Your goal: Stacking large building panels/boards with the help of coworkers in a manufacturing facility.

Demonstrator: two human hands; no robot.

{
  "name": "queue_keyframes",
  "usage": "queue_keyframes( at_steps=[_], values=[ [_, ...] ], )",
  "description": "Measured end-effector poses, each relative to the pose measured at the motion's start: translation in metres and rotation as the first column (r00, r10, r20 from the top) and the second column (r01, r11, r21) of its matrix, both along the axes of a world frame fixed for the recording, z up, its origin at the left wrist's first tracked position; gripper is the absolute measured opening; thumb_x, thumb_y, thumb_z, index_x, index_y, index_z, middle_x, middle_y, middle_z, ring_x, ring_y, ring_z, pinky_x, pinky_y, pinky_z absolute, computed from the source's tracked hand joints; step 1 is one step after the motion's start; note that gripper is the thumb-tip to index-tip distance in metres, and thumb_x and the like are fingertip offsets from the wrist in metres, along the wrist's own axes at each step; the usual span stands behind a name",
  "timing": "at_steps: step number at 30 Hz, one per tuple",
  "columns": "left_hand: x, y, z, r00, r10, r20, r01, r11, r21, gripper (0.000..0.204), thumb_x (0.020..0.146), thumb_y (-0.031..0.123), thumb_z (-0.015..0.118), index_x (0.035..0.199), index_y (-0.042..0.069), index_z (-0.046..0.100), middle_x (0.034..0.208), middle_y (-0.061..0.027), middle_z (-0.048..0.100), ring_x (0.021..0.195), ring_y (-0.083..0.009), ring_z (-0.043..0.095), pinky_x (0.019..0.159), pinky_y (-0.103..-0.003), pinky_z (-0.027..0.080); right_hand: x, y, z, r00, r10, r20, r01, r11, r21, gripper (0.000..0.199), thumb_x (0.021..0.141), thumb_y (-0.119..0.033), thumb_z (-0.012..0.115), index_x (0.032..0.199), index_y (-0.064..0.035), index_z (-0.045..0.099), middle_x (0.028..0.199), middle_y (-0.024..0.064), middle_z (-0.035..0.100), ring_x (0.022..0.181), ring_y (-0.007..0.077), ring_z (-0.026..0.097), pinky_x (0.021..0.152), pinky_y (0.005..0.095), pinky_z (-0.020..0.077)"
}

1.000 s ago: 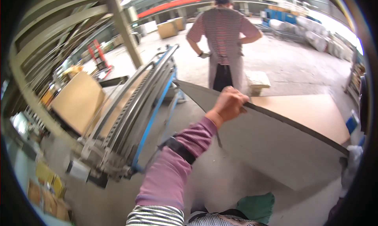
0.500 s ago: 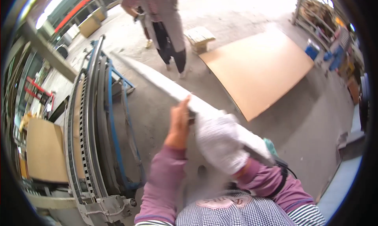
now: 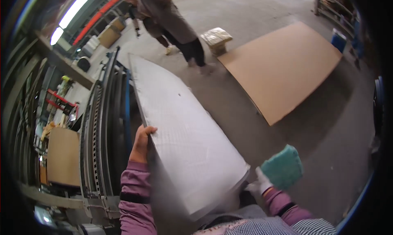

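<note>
A long white panel (image 3: 184, 128) slants from the far left toward my body, its broad face showing and one small dark mark on it. Its left edge is gripped by my bare left hand (image 3: 142, 141), the thumb lying over the white face. By the panel's near right corner is my right hand (image 3: 258, 184), in a white glove. It is closed on a teal cloth pad (image 3: 283, 168) with a ragged edge; some of its fingers are hidden. Whether the right hand also touches the panel, I cannot tell.
A large brown board (image 3: 286, 71) lies raised off the floor at the right. Beside it stands a low wrapped stack (image 3: 217, 38). A co-worker (image 3: 176, 26) stands beyond the panel. Along my left runs a metal conveyor-like frame (image 3: 98, 132), with a tan board (image 3: 63, 155) behind it.
The panel has turned from nearly edge-on to show its broad face. My left hand has shifted left with its edge; my right hand has moved right and nearer, and the teal pad shows fully.
</note>
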State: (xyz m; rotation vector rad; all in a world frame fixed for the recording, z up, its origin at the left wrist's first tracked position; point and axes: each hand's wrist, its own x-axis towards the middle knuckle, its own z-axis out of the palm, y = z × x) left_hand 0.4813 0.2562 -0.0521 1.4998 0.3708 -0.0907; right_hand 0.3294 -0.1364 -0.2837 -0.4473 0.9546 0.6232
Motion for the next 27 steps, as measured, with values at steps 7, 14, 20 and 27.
queue_keyframes(
  at_steps=[7,14,20,27],
  values=[
    [-0.155,-0.088,-0.017,0.989,0.049,0.138,-0.095,0.933,0.346,0.044,0.1,0.029,0.039,0.136,0.004,0.042,0.128,-0.0105,0.052,0.117,-0.0228,0.05,0.098,-0.033,0.041,-0.037,0.128,-0.164,0.988,0.143,0.065,-0.143,0.99,-0.008,0.048,0.098,-0.042,0.035,0.124,-0.0053,0.051,0.121,0.0082,0.059,0.108,0.0267,0.058,0.098,0.0395,0.044],
    [-0.192,-0.093,-0.058,0.892,-0.191,0.41,-0.281,0.475,0.834,0.06,0.078,0.028,0.075,0.125,-0.002,0.052,0.116,-0.0157,0.06,0.11,-0.0268,0.056,0.096,-0.038,0.041,0.006,0.208,-0.105,0.927,0.213,0.308,-0.266,0.954,0.139,0.046,0.094,-0.046,0.042,0.123,-0.0127,0.055,0.122,0.009,0.059,0.111,0.0264,0.056,0.094,0.0397,0.0449],
    [-0.169,-0.002,-0.07,0.74,0.642,0.2,-0.645,0.762,-0.059,0.03,0.078,0.009,0.073,0.105,0.0,0.061,0.097,-0.0011,0.063,0.085,-0.0126,0.056,0.08,-0.03,0.043,0.028,0.255,-0.085,0.997,-0.05,-0.057,0.052,0.998,0.044,0.043,0.091,-0.05,0.049,0.113,-0.0141,0.059,0.113,0.0029,0.063,0.098,0.0197,0.062,0.076,0.0353,0.0532],
    [-0.175,0.053,-0.179,0.87,0.312,0.381,-0.492,0.512,0.704,0.023,0.077,-0.001,0.068,0.099,0.004,0.067,0.101,-0.0112,0.064,0.094,-0.0262,0.06,0.083,-0.035,0.047,0.136,0.198,-0.289,0.983,0.101,0.155,-0.085,0.99,-0.111,0.047,0.093,-0.048,0.045,0.123,-0.0128,0.056,0.129,0.0076,0.054,0.12,0.0293,0.047,0.107,0.0473,0.0319]
  ],
)
